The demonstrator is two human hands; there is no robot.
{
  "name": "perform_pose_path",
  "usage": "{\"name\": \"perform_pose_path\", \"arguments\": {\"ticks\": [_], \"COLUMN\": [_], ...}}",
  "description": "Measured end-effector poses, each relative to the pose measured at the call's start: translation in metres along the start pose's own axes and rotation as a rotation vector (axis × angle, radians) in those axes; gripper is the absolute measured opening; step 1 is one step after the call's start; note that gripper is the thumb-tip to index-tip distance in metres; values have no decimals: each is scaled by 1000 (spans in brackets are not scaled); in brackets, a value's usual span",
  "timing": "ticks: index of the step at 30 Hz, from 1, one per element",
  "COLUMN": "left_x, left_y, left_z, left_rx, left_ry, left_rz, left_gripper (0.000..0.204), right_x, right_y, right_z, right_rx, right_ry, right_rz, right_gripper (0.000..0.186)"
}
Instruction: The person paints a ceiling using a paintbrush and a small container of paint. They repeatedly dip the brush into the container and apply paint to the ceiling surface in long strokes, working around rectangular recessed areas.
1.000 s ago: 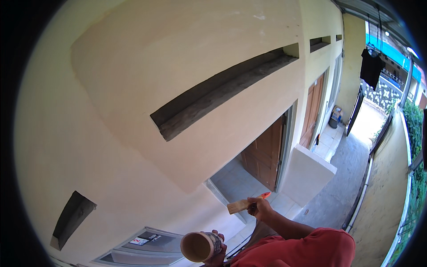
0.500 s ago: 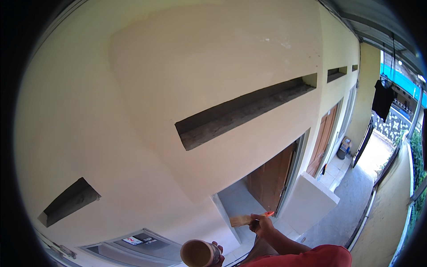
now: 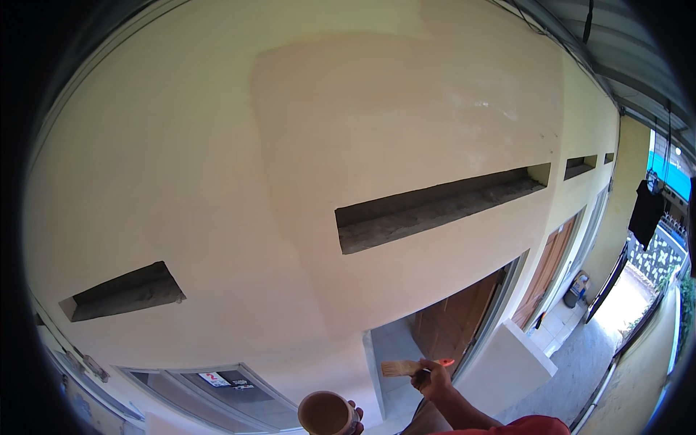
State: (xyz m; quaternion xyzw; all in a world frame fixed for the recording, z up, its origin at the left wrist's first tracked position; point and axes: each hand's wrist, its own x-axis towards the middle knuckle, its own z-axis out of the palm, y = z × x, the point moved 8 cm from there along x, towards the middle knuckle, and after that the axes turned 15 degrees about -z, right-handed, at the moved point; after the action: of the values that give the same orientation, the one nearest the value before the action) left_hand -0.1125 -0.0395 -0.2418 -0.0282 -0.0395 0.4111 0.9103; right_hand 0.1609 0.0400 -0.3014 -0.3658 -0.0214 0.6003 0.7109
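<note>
My right hand [image 3: 433, 378] grips a paintbrush [image 3: 406, 367] with an orange handle tip, its bristles pointing left, held low in front of the cream wall [image 3: 217, 181]. My left hand [image 3: 355, 412] holds a small round can [image 3: 325, 413] with tan paint inside, at the bottom edge of the view. A darker, freshly coated patch [image 3: 391, 145] covers the wall above a long horizontal vent slot [image 3: 435, 206]. The brush is apart from the wall surface.
A second vent slot [image 3: 123, 291] lies at lower left, above a window frame [image 3: 196, 388]. Brown wooden doors [image 3: 464, 319] and a low white wall [image 3: 507, 359] stand below. A dark garment [image 3: 644, 210] hangs at the right beside a walkway [image 3: 580, 362].
The view has tilted up and swung, so the wall fills more of the picture. Both hands with brush and can sit lower in the frame, keeping the same grip.
</note>
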Motion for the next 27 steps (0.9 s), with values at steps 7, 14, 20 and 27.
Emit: {"name": "perform_pose_path", "arguments": {"ticks": [7,14,20,27], "left_x": [-11,-40,-44,-43], "left_y": [5,12,15,14], "left_z": [-3,0,-3,15], "left_rx": [-3,50,73,-8], "left_ry": [-16,-49,-11,69], "left_rz": [30,90,146,201], "left_gripper": [74,76,81,79], "right_x": [-15,-52,-110,-203], "right_y": [-7,-42,-96,-104], "right_z": [25,79,161,238], "right_rx": [-27,-119,-197,-415], "right_ry": [-29,-100,-468,-964], "right_rz": [-12,-179,-510,-875], "right_gripper": [24,13,16,26]}}
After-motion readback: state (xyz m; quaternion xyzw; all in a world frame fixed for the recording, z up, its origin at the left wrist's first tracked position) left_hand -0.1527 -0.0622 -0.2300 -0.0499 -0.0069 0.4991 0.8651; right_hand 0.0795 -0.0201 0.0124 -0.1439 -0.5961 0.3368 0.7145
